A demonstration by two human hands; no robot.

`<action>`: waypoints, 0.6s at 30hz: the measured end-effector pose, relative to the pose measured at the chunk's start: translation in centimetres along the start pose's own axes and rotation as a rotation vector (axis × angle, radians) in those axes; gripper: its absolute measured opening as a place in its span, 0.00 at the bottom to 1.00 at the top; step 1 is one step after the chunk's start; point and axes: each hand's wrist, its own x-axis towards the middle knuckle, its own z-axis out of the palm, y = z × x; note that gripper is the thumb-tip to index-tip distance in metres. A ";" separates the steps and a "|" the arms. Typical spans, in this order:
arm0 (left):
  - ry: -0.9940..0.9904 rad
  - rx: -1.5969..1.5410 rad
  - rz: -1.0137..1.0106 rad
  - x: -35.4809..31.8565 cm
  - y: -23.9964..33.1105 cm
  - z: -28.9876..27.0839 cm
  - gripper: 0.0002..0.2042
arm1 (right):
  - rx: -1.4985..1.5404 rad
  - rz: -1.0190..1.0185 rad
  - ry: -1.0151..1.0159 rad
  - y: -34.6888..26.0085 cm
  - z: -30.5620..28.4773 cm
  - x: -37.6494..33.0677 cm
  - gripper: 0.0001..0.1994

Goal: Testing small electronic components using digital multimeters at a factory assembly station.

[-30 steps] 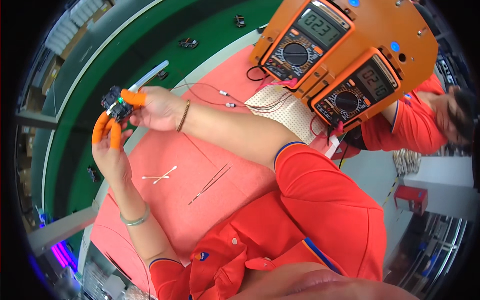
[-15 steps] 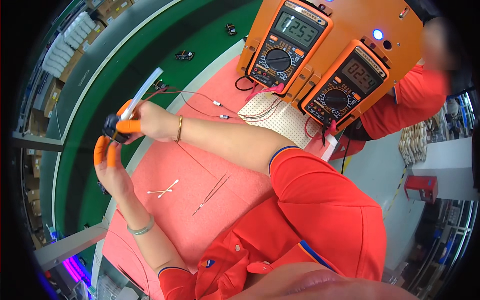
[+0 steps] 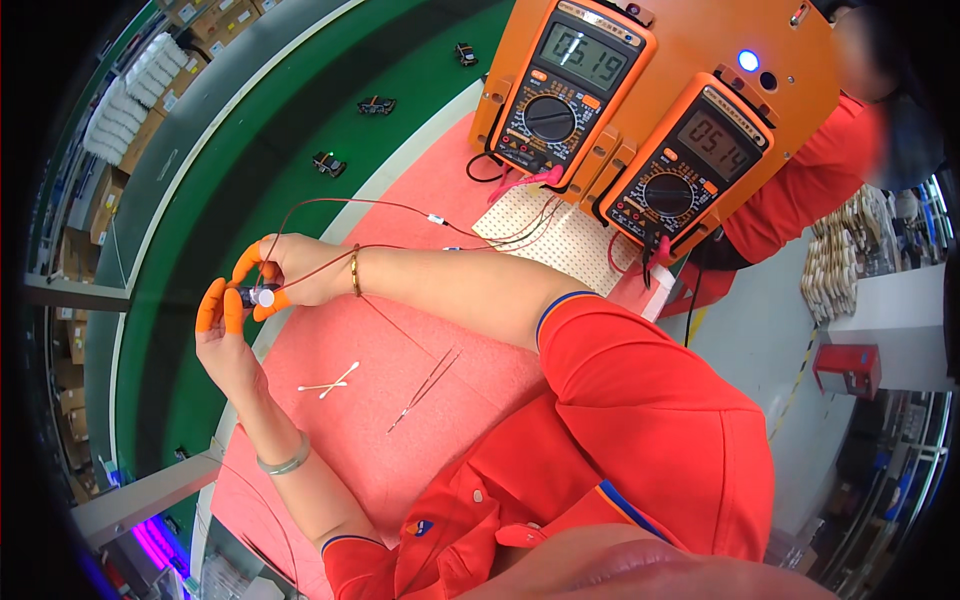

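Observation:
My left hand and my right hand, with orange finger cots on several fingertips, meet at the left edge of the pink mat. Between their fingertips is a small dark piece with a pale round end turned up toward me. Its exact kind cannot be made out, as fingers cover much of it. A thin dark red wire loops from the right hand toward the perforated white board. Two crossed cotton swabs and thin tweezers lie on the mat.
Two orange multimeters lean on an orange panel with a lit blue lamp. Beyond the mat, a curved green conveyor carries small black devices. Another person's red sleeve shows behind the panel.
The long whitish strip that stuck out from the dark piece no longer shows; a pale round end faces me instead. My right hand has shifted slightly downward. Both multimeter readings differ.

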 end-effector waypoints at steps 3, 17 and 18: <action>-0.011 0.005 0.000 0.1 -0.1 0.1 0.13 | 0.025 0.014 -0.011 0.1 -0.1 -0.1 0.19; -0.188 -0.289 -0.088 0.9 -1.8 -0.2 0.29 | -0.005 -0.050 0.192 1.2 0.0 0.9 0.10; -0.159 -0.321 -0.059 0.6 -1.2 0.1 0.26 | -0.029 -0.017 0.195 1.1 0.1 1.0 0.10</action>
